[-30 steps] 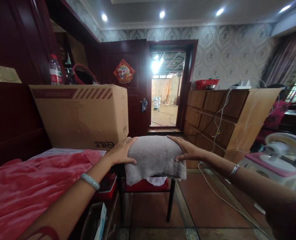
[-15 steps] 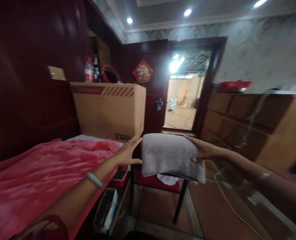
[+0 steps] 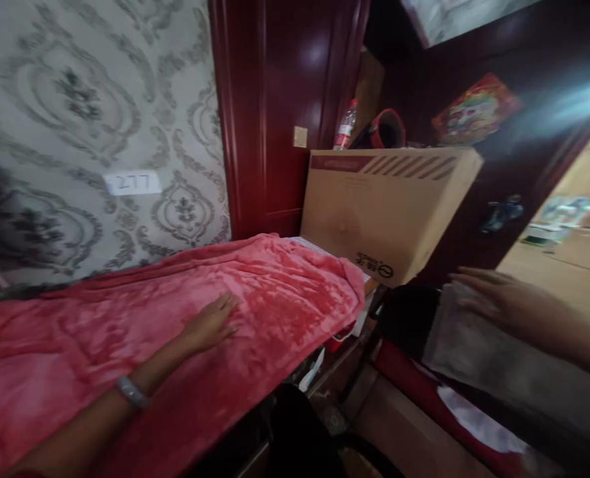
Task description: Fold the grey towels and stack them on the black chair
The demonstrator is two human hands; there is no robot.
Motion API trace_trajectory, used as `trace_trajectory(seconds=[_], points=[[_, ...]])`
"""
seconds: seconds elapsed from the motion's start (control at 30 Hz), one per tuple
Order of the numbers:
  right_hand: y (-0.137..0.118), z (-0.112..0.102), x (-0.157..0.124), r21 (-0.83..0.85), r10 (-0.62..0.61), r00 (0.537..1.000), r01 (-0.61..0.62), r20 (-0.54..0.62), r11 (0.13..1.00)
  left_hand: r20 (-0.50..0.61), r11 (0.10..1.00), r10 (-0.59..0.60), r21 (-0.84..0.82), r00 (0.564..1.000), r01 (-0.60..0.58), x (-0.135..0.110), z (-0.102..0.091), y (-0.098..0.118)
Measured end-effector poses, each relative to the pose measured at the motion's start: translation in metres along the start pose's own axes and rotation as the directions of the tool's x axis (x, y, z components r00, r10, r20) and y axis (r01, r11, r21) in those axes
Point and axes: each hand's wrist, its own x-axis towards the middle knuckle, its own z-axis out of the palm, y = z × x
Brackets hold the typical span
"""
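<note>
My left hand (image 3: 209, 325) is over the pink plush blanket (image 3: 285, 285) on the bed, its fingers stretched out and holding nothing. Whether it touches the blanket I cannot tell. A pale bangle circles that wrist. On the right, my right hand (image 3: 494, 299) rests along the top of a folded grey cloth (image 3: 474, 338), fingers extended. The cloth is draped over the back of a chair with a red seat (image 3: 404, 372). A white cloth (image 3: 479, 418) lies on the seat.
A large cardboard box (image 3: 369, 206) stands at the bed's far end, with a bottle (image 3: 345, 126) and a red-rimmed round thing (image 3: 387, 129) behind its top. A dark red door (image 3: 504, 153) stands at the right. Below the bed edge are a red container (image 3: 337, 342) and other items.
My view has swung left toward the bed and patterned wall. My left hand has moved from beside the grey cloth to over the pink blanket; my right hand stays at the cloth.
</note>
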Motion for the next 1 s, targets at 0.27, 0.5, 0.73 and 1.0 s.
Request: trace_trajectory(seconds=[0.27,0.5,0.73,1.0], points=[[-0.239,0.180,0.119,0.402,-0.402,0.841,0.248,0.361,0.881,-0.066,0.891,-0.431,0.126,0.900,0.436,-0.124,0.000,-0.064],[-0.346,0.302,0.140,0.383,-0.336,0.911,0.229,0.239,0.895,-0.125,0.881,-0.449,0.105,0.885,0.462,-0.170,0.019,-0.047],[-0.340,0.352,0.115,0.318,-0.302,0.937,0.237,0.173,0.918,-0.102,0.883,-0.466,0.017,0.879,0.470,-0.175,0.019,-0.038],[-0.339,0.357,0.116,0.328,-0.300,0.944,0.242,0.136,0.913,-0.211,0.757,-0.642,-0.019,0.737,0.654,-0.206,-0.017,-0.053]])
